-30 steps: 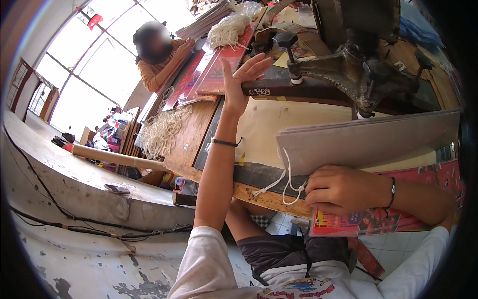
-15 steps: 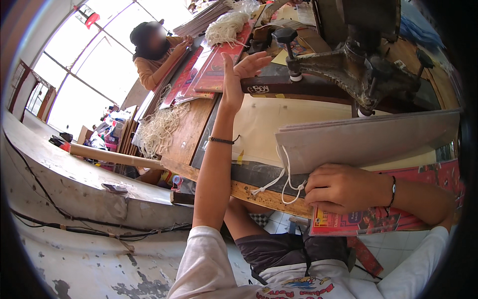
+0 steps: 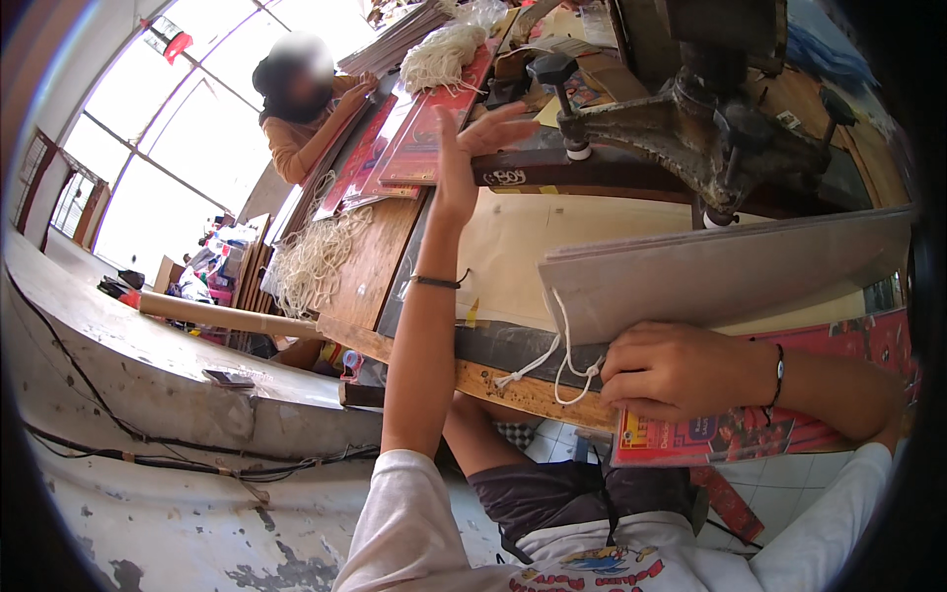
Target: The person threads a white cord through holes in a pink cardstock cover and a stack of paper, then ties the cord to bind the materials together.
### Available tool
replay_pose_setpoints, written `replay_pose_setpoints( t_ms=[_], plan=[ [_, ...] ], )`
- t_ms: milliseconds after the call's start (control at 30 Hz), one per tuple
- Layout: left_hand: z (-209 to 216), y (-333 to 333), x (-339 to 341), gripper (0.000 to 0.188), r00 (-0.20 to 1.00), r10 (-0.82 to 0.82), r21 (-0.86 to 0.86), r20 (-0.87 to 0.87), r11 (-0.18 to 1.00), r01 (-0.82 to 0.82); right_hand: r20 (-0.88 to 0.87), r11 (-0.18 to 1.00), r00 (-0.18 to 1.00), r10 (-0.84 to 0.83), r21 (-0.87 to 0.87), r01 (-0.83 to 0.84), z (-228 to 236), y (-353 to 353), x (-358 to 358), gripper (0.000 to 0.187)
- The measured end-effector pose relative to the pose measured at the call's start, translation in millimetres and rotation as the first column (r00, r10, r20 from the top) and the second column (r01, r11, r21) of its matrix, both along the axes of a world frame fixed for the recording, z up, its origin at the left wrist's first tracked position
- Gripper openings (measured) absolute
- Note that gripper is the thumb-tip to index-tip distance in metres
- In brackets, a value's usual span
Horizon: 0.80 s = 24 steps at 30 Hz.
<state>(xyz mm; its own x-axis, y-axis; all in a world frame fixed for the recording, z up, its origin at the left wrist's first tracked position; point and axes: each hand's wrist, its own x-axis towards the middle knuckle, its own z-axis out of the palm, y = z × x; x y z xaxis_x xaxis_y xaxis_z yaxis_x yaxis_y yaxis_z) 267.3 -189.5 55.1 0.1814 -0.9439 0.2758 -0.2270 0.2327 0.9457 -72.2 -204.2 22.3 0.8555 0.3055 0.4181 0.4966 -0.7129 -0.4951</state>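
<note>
At twelve o'clock from the middle of the view, the left hand is released, fingers extended and thumb raised, at the end of a dark bar; I cannot tell whether the palm presses on it. At four o'clock, the right hand has curled fingers and lies over red printed sheets, just below a set of grey boards at three o'clock; whether it grasps anything is hidden. A heavy metal frame sits on the bar at two o'clock, above a pale sheet. The boards appear tilted, so a loosened hold or a bump could let them flop or slip out of line. The red sheets seem to jut past the wooden edge of the desk, and a nudge from the right forearm could tip them toward the floor. The white cord, looped loosely toward nine o'clock of the right hand, might catch on those fingers. Were the bar to drop or shift, the left hand's closeness could mean a pinch.
</note>
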Motion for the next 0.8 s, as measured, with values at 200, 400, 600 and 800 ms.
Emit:
replay_pose_setpoints(
  t_ms=[200,400,600,800],
  plan=[
    [2.0,-4.0,2.8,0.110,1.000,-0.007,-0.028,0.003,1.000,0.007,-0.001,1.000,1.000,-0.012,0.008,0.012,1.5,1.4,-1.2,0.012],
    [7.2,6.9,29.2,0.107,0.990,0.123,-0.106,-0.070,0.986,-0.130,-0.002,1.000,1.000,-0.014,0.006,0.014,0.5,1.6,-0.1,0.012],
    [-6.6,-4.7,15.3,0.108,0.989,0.020,-0.051,-0.143,0.998,-0.028,-0.001,1.000,1.000,-0.003,0.000,0.003,2.1,0.7,-0.7,0.012],
    [-0.1,-4.4,3.7,0.111,0.993,0.099,-0.063,-0.072,0.993,-0.103,-0.006,1.000,1.000,-0.005,0.002,0.005,0.7,0.1,-1.4,0.012]
  ],
)
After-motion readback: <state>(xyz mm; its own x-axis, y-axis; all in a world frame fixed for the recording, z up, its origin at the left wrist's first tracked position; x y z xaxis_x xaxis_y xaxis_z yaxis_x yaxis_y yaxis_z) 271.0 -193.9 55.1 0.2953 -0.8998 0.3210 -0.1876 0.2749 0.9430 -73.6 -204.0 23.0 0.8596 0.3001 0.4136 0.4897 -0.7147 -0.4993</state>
